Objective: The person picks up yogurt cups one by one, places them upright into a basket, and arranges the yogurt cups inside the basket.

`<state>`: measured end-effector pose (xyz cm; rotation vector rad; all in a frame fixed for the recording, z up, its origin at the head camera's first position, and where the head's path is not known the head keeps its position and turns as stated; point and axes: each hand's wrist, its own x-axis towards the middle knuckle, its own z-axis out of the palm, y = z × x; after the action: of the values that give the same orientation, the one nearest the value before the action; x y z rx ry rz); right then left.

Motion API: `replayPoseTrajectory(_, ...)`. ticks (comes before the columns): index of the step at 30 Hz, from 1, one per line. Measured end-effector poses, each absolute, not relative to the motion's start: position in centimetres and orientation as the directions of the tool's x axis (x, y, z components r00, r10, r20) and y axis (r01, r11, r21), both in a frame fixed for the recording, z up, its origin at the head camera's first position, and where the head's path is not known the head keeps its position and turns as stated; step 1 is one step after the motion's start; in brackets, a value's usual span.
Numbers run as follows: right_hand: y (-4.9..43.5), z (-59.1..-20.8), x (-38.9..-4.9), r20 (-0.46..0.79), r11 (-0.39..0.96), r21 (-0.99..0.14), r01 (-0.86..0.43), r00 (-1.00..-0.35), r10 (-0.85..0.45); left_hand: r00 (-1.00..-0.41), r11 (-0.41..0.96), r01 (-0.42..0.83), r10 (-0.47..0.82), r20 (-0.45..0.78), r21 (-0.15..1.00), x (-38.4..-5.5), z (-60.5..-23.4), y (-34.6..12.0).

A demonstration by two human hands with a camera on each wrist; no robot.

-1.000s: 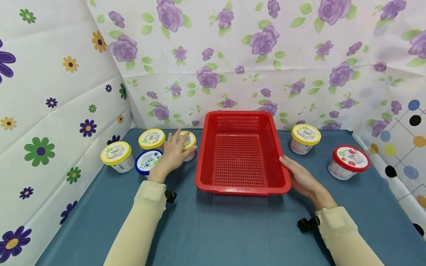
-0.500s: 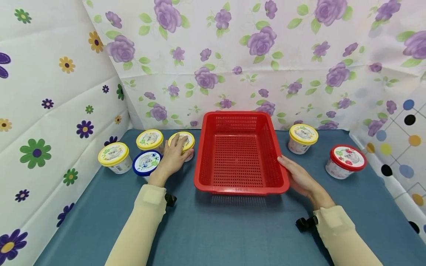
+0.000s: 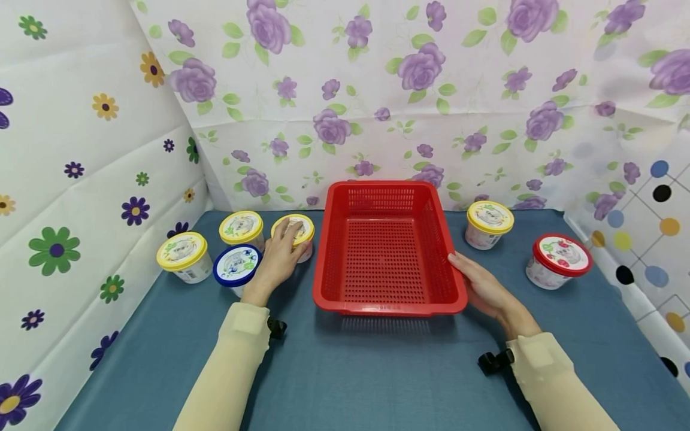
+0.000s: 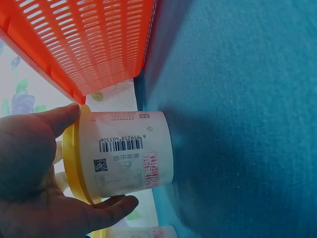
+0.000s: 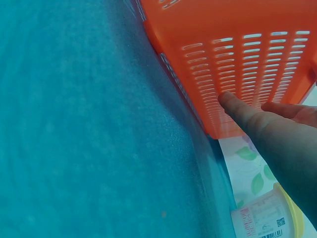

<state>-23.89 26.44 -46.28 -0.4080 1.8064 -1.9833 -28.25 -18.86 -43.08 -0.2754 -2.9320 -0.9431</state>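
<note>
My left hand (image 3: 277,257) reaches over a tub with a yellow lid (image 3: 303,231) left of the red plastic basket (image 3: 385,308). In the left wrist view, thumb and fingers grip this tub (image 4: 124,153) at opposite sides of its lid; its base is on the blue cloth. My right hand (image 3: 487,290) holds the basket's right side at the rim. The right wrist view shows fingers (image 5: 242,111) extended against the slotted outer wall (image 5: 223,64) of the basket. Nothing lies inside the basket.
Left of the held tub stand two more yellow-lidded tubs (image 3: 241,227) (image 3: 183,251) and a blue-lidded one (image 3: 237,263). Right of the basket are a yellow-lidded tub (image 3: 489,224) and a red-lidded tub (image 3: 559,261). A flowered sheet (image 3: 377,90) hangs behind.
My left hand has lowered onto the yellow-lidded tub and its fingers have closed around the lid. The right hand stays at the basket's rim. The head view has shifted slightly.
</note>
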Motion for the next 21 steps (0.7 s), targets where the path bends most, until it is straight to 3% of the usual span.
replayPoseTrajectory(21,26.5,-46.48,-23.88,-0.04,-0.088,-0.991,0.099,-0.856,-0.516,-0.987,0.794,0.161,0.13,0.094,0.587,-28.09,-42.96,-18.77)
